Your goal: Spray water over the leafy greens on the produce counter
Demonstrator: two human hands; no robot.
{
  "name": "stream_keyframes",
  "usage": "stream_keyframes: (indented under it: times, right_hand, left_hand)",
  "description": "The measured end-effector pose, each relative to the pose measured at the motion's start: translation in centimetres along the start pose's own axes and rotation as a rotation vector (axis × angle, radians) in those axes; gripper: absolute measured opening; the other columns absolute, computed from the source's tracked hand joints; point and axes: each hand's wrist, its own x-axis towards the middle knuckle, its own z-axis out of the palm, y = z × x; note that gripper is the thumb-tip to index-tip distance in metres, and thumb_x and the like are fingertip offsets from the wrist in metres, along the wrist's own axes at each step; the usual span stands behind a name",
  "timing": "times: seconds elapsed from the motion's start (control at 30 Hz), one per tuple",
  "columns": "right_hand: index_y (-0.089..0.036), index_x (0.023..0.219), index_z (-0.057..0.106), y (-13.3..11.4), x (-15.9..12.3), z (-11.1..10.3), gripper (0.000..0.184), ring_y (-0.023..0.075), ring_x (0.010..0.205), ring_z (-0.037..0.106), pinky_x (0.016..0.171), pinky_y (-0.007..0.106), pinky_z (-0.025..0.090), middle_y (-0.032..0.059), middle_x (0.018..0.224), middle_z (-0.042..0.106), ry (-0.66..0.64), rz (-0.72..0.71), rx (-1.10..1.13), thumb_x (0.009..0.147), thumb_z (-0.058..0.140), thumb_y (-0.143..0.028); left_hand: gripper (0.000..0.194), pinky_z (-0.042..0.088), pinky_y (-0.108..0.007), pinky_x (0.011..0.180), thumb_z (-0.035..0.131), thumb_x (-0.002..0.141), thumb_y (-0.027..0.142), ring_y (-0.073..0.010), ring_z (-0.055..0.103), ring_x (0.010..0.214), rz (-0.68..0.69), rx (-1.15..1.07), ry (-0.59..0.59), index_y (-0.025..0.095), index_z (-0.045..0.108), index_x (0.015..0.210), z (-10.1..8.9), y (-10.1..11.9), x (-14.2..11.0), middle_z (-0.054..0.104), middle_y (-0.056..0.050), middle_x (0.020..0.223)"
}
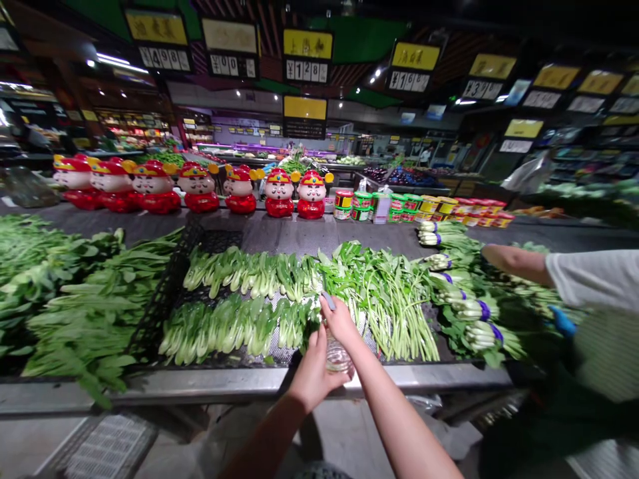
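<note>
My left hand (312, 374) is wrapped round a clear, ridged plastic bottle (338, 357) above the metal front edge of the vegetable stand. My right hand (342, 324) is closed at the bottle's far end, its fingers on a small grey piece (328, 301). Whether that piece is joined to the bottle I cannot tell. Just beyond my hands lie two rows of bok choy (244, 326) and a heap of long-stemmed leafy greens (384, 293). Water drops show on the dark tray between the rows.
Purple-banded bundles (480, 311) lie to the right, where another person's sleeve (589, 276) reaches over. Loose greens (94, 306) fill the left side, behind a black crate wall (167, 293). Red figurine jars (200, 189) and small tubs (362, 205) line the back ledge. Price signs (307, 56) hang above.
</note>
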Motion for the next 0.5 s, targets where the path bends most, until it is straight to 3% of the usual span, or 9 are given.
stream_keyframes:
  times: [0.27,0.5]
  right_hand:
    - [-0.019,0.076,0.057,-1.7,1.0,0.2,0.042,0.0175,0.063,0.057,0.062,0.030,0.044,0.0048,0.071,0.062,-0.019,-0.061,0.004,0.087,0.037,-0.054]
    - [-0.019,0.075,0.056,-3.2,1.8,1.1,0.045,0.0180,0.060,0.056,0.058,0.030,0.044,0.0053,0.071,0.062,-0.067,-0.073,0.034,0.087,0.036,-0.058]
  left_hand:
    - [0.105,0.036,-0.038,0.105,0.075,0.062,0.024,-0.0279,0.042,0.122,-0.006,0.050,0.050,0.019,0.008,0.143,-1.2,0.3,0.6,0.031,-0.015,0.138]
    - [0.105,0.035,-0.038,0.105,0.075,0.061,0.023,-0.0293,0.041,0.123,-0.018,0.063,0.094,0.017,0.010,0.143,-2.7,0.8,0.8,0.032,-0.016,0.137]
